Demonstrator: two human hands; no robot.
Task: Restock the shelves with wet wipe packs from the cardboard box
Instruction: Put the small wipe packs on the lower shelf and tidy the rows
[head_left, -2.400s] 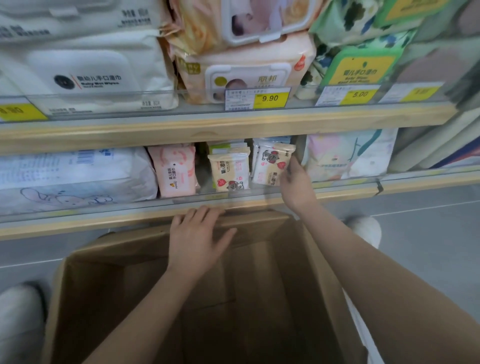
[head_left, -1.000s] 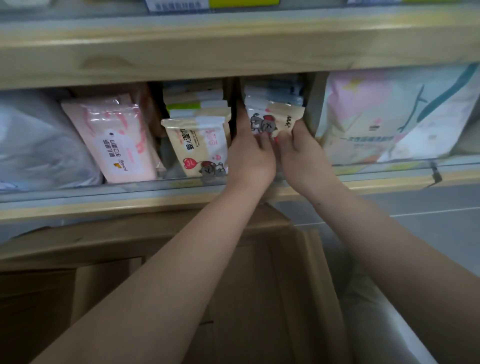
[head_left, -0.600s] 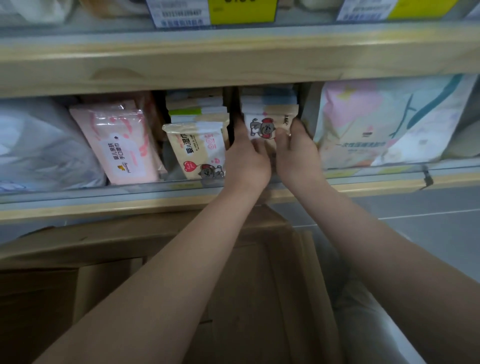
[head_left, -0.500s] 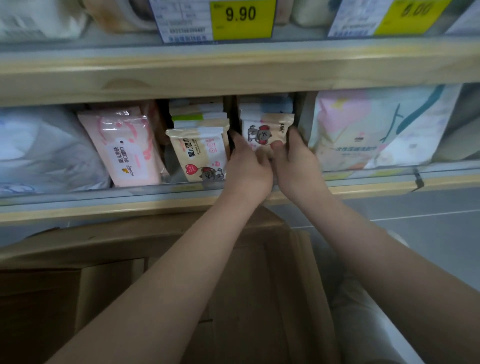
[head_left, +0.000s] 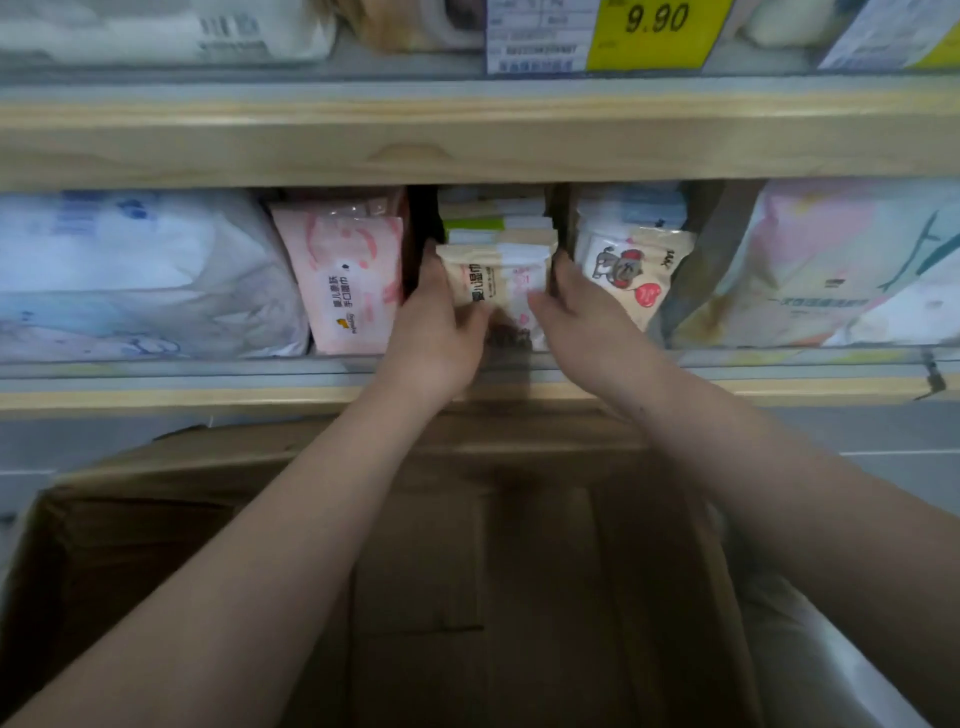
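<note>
Both hands up at the lower shelf (head_left: 156, 400), one each side of a cream wipe pack (head_left: 496, 283) standing upright at the front of the middle stack. Left hand (head_left: 436, 332) on the pack's left edge, fingers reaching up along the side, thumb across the front lower corner, so it's gripping the pack. Right hand (head_left: 576, 306) on the pack's right edge, fingers curled round that side, thumb on the front face, also gripping. Pack sits between the 2 hands, bottom part hidden behind them. More packs stacked right behind it.

Just left of the left hand: pink pack (head_left: 348, 291), leaning a bit, not touched. Just right of the right hand: pack w/ a cartoon dog (head_left: 631, 273), close to the knuckles; can't tell if touching. Big white pack (head_left: 140, 275) far left, pastel pack (head_left: 831, 265) far right.

Cardboard box (head_left: 493, 597) open below the shelf, under both forearms; no packs visible in the part that shows. Yellow price tag (head_left: 657, 31) reading 9.90 on the shelf above.
</note>
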